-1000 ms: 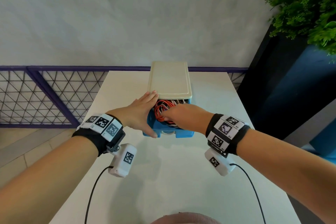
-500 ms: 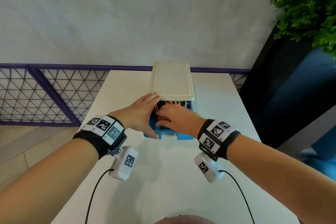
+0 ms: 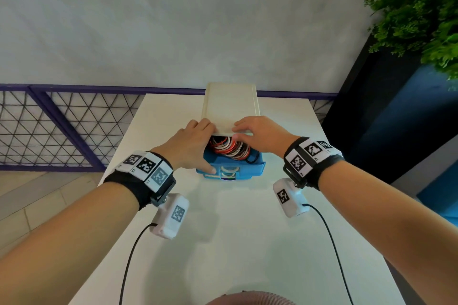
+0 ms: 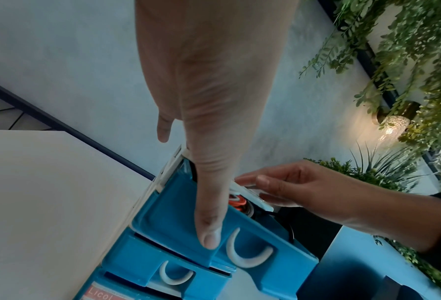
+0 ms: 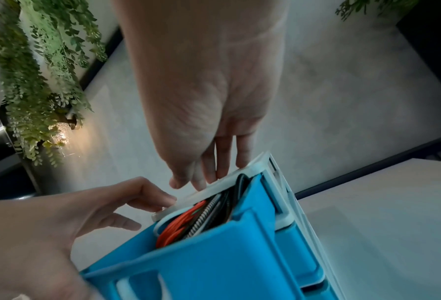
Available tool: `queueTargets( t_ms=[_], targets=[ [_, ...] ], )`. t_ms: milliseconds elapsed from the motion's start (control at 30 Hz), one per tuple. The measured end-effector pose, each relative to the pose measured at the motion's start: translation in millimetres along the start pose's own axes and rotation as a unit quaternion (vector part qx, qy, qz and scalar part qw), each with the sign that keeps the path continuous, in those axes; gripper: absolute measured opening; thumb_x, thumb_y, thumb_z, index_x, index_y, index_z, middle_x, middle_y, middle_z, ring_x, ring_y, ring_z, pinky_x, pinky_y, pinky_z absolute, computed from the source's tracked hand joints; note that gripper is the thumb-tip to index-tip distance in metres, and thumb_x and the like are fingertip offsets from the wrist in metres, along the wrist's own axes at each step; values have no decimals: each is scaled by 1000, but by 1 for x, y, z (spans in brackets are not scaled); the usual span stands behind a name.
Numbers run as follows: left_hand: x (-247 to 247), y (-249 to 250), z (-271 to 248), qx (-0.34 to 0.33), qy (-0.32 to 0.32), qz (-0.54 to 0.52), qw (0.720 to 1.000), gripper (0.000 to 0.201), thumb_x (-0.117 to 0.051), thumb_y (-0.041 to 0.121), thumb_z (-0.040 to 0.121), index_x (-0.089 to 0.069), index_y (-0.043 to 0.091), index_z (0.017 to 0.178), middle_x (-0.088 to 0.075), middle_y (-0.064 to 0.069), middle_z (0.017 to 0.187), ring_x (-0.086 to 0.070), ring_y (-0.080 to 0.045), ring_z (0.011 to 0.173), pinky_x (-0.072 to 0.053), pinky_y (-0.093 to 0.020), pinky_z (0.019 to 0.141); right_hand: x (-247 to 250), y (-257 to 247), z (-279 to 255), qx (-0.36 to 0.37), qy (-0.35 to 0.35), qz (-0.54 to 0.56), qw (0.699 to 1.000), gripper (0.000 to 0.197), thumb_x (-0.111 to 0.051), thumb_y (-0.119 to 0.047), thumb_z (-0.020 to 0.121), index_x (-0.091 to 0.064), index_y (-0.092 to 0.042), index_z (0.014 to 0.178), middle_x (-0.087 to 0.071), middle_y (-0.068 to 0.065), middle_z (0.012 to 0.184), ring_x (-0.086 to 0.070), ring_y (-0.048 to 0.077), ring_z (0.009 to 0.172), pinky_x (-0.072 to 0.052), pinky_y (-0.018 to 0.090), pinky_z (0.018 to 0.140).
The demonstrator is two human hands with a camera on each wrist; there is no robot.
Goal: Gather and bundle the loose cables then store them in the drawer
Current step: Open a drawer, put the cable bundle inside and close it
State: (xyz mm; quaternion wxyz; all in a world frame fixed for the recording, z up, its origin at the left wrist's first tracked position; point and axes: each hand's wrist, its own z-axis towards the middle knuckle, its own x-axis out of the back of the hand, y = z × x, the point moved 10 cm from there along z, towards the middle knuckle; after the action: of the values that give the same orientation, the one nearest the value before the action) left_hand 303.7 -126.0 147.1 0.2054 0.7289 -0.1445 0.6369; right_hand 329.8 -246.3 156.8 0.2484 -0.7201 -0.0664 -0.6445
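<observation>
White table [image 3: 223,242], one drawer [image 3: 231,168], perhaps four cables [image 3: 229,147]

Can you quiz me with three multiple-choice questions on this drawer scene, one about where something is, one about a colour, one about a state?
1. Where are the cables?
A. inside the top drawer
B. on the table beside the unit
C. on top of the unit

2. What colour is the top drawer?
A. green
B. blue
C. black

3. How does the top drawer stand?
A. pushed fully shut
B. lifted out of the unit
C. pulled partly out

Answers:
1 A, the coils lie within the drawer's walls.
2 B, its front and walls are blue under the cream unit top.
3 C, its front sticks out with the left hand thumb on it and the right hand fingers on the unit's top edge.
</observation>
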Motion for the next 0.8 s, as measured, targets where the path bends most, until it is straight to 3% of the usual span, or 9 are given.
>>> queueTargets(
  t_ms=[100, 233, 333, 467, 600, 700, 800],
  targets=[
    [6, 1, 6, 2, 32, 17, 999, 75, -78, 51, 61, -41, 17, 117, -39, 1, 117, -36, -21, 102, -40, -35, 74, 1, 2, 6, -5, -4, 4, 1000, 39, -41, -36, 101, -68, -11, 117, -62, 5, 130, -56, 24, 117, -41, 35, 100],
    [11, 3, 14, 6, 59, 31, 998, 64, -79, 43, 67, -42, 14, 111, -40, -4, 115, -39, -25, 101, -37, -35, 71, 3, 9, 5, -6, -27, 31, 999, 31, -53, -26, 97, -65, -18, 125, -57, -2, 138, -49, 17, 128, -32, 31, 111],
    [12, 4, 16, 12, 70, 46, 996, 61, -78, 40, 70, -41, 14, 111, -40, -5, 116, -39, -26, 100, -44, -37, 75, 4, 11, 3, 4, -44, 40, 998, 33, -51, -14, 97, -62, -19, 128, -54, -4, 141, -46, 15, 131, -28, 24, 111],
    [12, 5, 17, 14, 73, 49, 996, 61, -78, 38, 70, -40, 14, 112, -39, -6, 116, -39, -26, 100, -47, -39, 75, 21, 23, 1, -4, -17, 85, 996, 32, -50, -10, 97, -65, -18, 125, -59, -2, 135, -52, 16, 125, -27, 10, 96],
    [10, 3, 16, 17, 75, 42, 996, 60, -78, 36, 72, -40, 14, 113, -39, -6, 117, -40, -26, 101, -47, -40, 76, 14, 37, -6, -11, -58, 56, 997, 37, -56, -24, 96, -56, -24, 134, -39, -5, 152, -40, 18, 137, -22, 28, 111],
    [10, 3, 18, 12, 72, 41, 997, 60, -78, 36, 72, -40, 15, 113, -39, -6, 117, -39, -25, 102, -46, -39, 77, 6, 40, -11, -8, -99, 70, 993, 49, -60, -28, 94, -47, -28, 141, -28, -9, 157, -31, 14, 141, -17, 29, 113],
    [9, 3, 19, 10, 68, 44, 997, 61, -78, 36, 72, -39, 15, 114, -38, -5, 118, -39, -25, 102, -46, -37, 77, 4, 42, -10, -7, -95, 66, 993, 57, -66, -29, 90, -45, -30, 142, -28, -11, 157, -31, 14, 141, -18, 31, 114]
  ],
)
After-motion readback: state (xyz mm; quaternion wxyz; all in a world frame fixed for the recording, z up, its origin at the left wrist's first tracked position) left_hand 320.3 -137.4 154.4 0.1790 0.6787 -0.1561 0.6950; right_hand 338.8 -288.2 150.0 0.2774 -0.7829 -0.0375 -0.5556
